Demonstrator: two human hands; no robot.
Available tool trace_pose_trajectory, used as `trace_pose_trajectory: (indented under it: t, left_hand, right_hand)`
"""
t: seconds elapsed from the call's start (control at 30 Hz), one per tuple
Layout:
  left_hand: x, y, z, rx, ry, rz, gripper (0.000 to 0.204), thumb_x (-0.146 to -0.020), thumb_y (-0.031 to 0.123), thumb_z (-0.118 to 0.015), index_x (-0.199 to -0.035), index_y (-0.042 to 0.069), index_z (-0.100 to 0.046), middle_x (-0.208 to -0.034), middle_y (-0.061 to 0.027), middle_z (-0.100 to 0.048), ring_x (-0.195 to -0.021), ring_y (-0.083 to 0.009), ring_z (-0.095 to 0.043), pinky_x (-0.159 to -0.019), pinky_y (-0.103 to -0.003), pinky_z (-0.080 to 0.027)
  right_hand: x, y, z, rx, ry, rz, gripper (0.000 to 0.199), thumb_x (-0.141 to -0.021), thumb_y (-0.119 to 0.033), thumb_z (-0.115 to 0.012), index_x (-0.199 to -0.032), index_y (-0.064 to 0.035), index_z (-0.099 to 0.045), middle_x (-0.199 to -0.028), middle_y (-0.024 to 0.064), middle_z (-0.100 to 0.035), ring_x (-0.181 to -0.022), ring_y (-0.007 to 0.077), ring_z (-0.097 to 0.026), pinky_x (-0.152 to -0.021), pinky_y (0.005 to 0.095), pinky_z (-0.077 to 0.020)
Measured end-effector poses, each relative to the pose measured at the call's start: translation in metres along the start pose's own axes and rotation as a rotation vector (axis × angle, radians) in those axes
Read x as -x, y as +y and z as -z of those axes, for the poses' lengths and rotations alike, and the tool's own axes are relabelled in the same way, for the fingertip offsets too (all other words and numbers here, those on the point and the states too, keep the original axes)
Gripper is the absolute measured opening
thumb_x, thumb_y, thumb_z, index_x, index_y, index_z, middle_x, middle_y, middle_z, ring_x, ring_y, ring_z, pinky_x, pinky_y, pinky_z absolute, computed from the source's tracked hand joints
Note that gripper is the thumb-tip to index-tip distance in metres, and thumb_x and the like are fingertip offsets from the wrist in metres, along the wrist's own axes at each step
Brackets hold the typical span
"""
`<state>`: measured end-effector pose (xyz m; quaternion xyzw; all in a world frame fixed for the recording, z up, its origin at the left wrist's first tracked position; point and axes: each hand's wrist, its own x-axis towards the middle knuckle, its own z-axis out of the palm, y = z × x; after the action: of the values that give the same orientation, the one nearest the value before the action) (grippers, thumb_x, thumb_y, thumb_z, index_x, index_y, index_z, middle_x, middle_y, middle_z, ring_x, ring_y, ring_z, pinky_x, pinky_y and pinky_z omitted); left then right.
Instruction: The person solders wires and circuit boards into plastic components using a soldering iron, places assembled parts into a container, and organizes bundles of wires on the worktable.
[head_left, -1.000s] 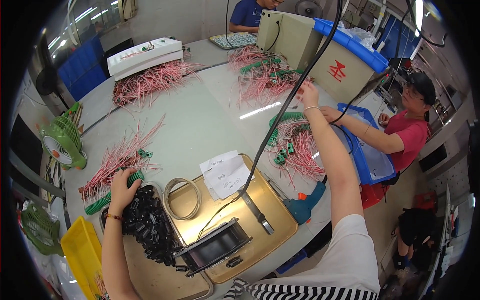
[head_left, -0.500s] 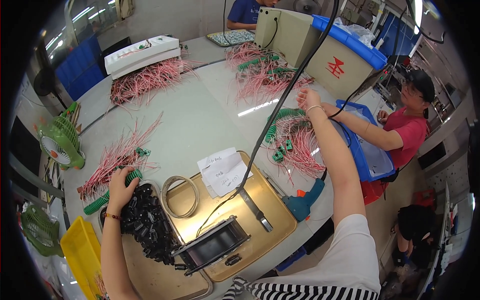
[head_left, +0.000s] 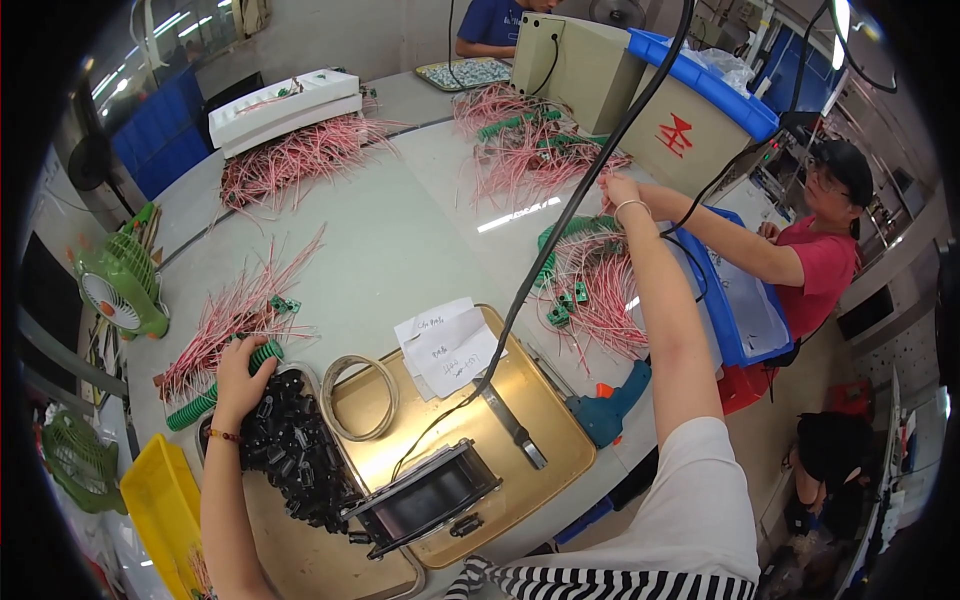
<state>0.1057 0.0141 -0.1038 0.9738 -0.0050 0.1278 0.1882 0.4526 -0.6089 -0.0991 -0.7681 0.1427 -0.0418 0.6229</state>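
My left hand (head_left: 243,382) is closed over a row of stacked green circuit boards (head_left: 192,408), with loose pink and white wires (head_left: 220,335) fanning out beyond it. Just beneath the wrist lies a heap of small black plastic parts (head_left: 285,455). Stretched far forward, my right hand (head_left: 620,190) has its fingers drawn together; what they hold, if anything, I cannot make out. A co-worker's forearm (head_left: 725,240) reaches in from the right and overlaps that hand, hiding the co-worker's own fingers. Below my right hand sits another bundle of green boards (head_left: 570,298) with pink wires.
A gold tray (head_left: 565,430) carries a tape ring (head_left: 335,420), paper slips (head_left: 440,340) and a black reel (head_left: 430,505). Beside it lies a teal power tool (head_left: 610,405). A black cable (head_left: 560,215) hangs across the table. Blue bin (head_left: 735,290) stands right, yellow bin (head_left: 160,500) left.
My right hand's fingers have drawn together, and the hand has shifted slightly right and up. The co-worker's forearm has moved up toward it. My left hand stays where it was.
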Motion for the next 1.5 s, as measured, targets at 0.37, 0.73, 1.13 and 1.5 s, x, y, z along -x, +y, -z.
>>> trace_pose_trajectory:
  t: [0.37, 0.73, 1.13, 1.5]
  left_hand:
    - [0.000, 0.001, 0.001, -0.012, -0.012, -0.001, 0.033, -0.078, 0.023, -0.066, -0.106, 0.007, -0.059, -0.092, -0.0135, -0.055, -0.091, -0.0331, -0.054, -0.082, -0.039, -0.042]
    - [-0.005, 0.006, -0.003, -0.007, -0.023, -0.027, 0.033, -0.078, 0.022, -0.066, -0.106, 0.006, -0.059, -0.092, -0.0141, -0.055, -0.091, -0.0331, -0.054, -0.082, -0.039, -0.042]
    - [-0.009, 0.007, -0.008, 0.009, -0.031, -0.023, 0.034, -0.078, 0.026, -0.066, -0.106, 0.008, -0.060, -0.093, -0.0129, -0.055, -0.093, -0.0326, -0.053, -0.081, -0.041, -0.043]
    - [0.000, -0.002, 0.000, -0.027, -0.028, -0.009, 0.034, -0.078, 0.026, -0.066, -0.107, 0.008, -0.061, -0.092, -0.0134, -0.056, -0.093, -0.0331, -0.053, -0.081, -0.041, -0.044]
  right_hand:
    - [0.012, -0.008, -0.025, 0.671, 0.361, 0.500, 0.030, -0.089, -0.027, -0.048, -0.092, -0.0035, -0.067, -0.096, 0.0246, -0.065, -0.094, 0.0422, -0.062, -0.082, 0.0481, -0.0489]
    - [0.022, -0.006, -0.019, 0.991, 0.235, 0.353, 0.033, -0.091, -0.027, -0.045, -0.099, -0.0024, -0.065, -0.101, 0.0274, -0.064, -0.095, 0.0456, -0.061, -0.085, 0.0529, -0.0478]
    - [0.012, -0.002, -0.001, 1.046, 0.143, 0.309, 0.031, -0.091, -0.029, -0.046, -0.107, -0.0099, -0.064, -0.110, 0.0213, -0.064, -0.105, 0.0392, -0.061, -0.089, 0.0499, -0.0484]
    - [0.074, -0.027, -0.050, 0.936, 0.207, 0.404, 0.030, -0.089, -0.028, -0.051, -0.101, -0.0055, -0.067, -0.101, 0.0185, -0.067, -0.094, 0.0352, -0.065, -0.080, 0.0452, -0.0513]
